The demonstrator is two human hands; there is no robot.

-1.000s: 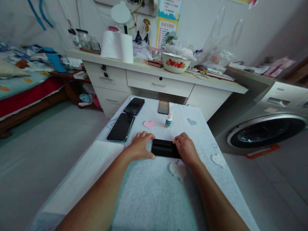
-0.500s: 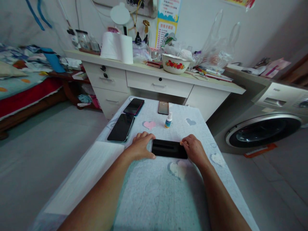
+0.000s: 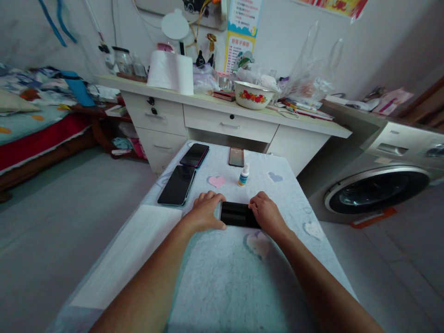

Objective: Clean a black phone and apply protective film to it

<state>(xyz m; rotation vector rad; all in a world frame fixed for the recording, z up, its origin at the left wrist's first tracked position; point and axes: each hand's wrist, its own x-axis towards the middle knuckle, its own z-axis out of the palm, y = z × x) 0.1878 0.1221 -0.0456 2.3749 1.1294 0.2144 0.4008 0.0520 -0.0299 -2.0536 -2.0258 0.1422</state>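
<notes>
A black smartphone (image 3: 236,214) lies crosswise on the cloth-covered table, its dark screen facing up. My left hand (image 3: 207,211) grips its left end, thumb at the near edge and fingers at the far edge. Over the right part of the screen rests my right hand (image 3: 268,213), fingers pinched together and touching the glass. Whatever sits under those fingertips is too small or hidden to name. Just beyond the phone stands a small white spray bottle (image 3: 243,175) with a blue and yellow label.
Two more dark phones, a nearer one (image 3: 176,185) and a farther one (image 3: 194,155), lie along the table's left side. A smaller phone (image 3: 236,157) is at the far edge. White paper (image 3: 132,254) covers the left near side. Behind are a desk (image 3: 229,124) and a washing machine (image 3: 378,171).
My right hand has slid left across the phone's screen, from its right end towards the middle. My left hand keeps its hold on the left end.
</notes>
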